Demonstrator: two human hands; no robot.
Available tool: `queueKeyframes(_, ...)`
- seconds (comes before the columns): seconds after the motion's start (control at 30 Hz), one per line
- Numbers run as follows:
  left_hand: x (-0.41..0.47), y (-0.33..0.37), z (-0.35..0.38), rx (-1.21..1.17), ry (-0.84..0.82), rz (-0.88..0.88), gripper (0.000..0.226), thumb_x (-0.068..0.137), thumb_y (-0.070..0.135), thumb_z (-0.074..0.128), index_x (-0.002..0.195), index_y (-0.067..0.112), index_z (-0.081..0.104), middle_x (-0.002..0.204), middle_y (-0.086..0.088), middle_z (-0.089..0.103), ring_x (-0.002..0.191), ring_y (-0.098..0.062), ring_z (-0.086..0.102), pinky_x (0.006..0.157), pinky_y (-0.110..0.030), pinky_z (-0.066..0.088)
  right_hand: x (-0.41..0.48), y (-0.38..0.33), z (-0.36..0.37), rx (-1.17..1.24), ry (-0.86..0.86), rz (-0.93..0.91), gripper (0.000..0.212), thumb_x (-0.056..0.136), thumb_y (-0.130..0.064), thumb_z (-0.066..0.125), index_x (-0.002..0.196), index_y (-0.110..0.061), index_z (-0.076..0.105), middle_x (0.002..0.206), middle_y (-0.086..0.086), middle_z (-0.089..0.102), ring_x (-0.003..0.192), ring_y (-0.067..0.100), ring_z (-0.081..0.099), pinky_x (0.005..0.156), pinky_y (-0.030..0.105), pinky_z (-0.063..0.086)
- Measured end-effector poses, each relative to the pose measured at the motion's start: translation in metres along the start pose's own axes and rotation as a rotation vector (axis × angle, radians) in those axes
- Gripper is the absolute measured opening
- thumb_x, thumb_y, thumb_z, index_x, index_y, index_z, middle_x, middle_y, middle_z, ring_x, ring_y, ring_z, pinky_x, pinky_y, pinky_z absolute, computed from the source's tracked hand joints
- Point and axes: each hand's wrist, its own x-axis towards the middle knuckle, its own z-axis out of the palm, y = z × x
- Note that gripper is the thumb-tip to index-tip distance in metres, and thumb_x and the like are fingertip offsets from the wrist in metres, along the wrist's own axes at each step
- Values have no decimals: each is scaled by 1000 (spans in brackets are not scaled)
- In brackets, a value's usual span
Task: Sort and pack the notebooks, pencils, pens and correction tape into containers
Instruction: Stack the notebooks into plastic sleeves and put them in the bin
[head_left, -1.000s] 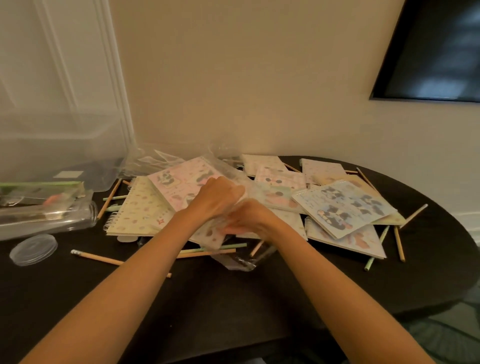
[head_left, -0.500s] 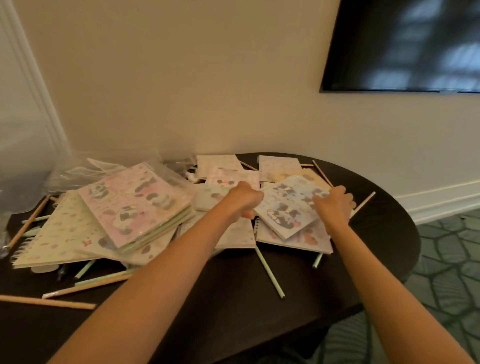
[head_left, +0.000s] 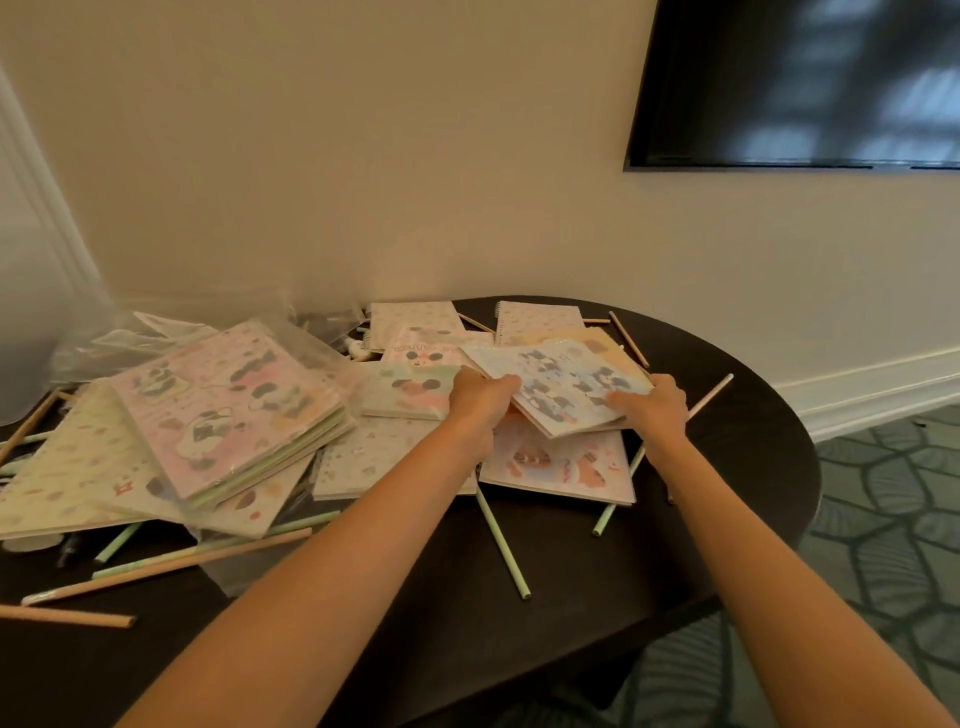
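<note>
A blue notebook (head_left: 563, 382) with dark cartoon figures lies tilted on top of other notebooks at the table's right. My left hand (head_left: 480, 397) grips its left edge and my right hand (head_left: 652, 408) grips its right edge. Under it sits a pink notebook (head_left: 558, 462). A stack of notebooks in a clear plastic bag (head_left: 228, 405) lies at the left. Green and wooden pencils (head_left: 501, 543) are scattered across the dark table (head_left: 727, 467).
More notebooks (head_left: 537, 319) lie at the back by the wall. Crumpled clear plastic (head_left: 140, 340) sits at the back left. A dark screen (head_left: 800, 83) hangs on the wall. Patterned carpet (head_left: 883, 519) lies beyond the table's right edge.
Both hands left the bagged stack at the left and moved right to the blue notebook, and they now hold it by its two sides. My view has turned right.
</note>
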Motion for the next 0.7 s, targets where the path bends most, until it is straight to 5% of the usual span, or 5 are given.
queueKeyframes(0.17,-14,13,2,-84,-66,102,23,93,-4,39,108,11,48,87,-5,63,68,-17,63,49,-27,56,-6,-3,-5,159,-28,16,66,78,-21,73,135,-13,39,130,7,46,113,22,52,81,32,49)
queueKeyframes(0.37,-27,42,-50,-54,-36,227,23,93,-2,42,109,14,51,93,-3,64,72,-17,63,66,-34,54,-33,-47,-18,526,-215,110,32,84,-16,68,112,-5,59,107,8,60,93,20,60,76,32,53)
queueKeyframes(0.53,-33,54,-112,-103,65,244,17,95,6,47,108,8,57,80,-1,64,56,-10,62,51,-21,51,-71,-76,-10,589,-579,81,20,90,-18,58,106,-7,61,94,10,67,69,18,65,56,28,55)
queueKeyframes(0.7,-40,51,-168,20,57,224,22,98,19,43,89,10,61,72,-2,67,53,-13,62,45,-22,49,-109,-94,17,714,-676,-1,15,93,-5,49,105,-2,58,84,9,70,59,15,68,49,23,55)
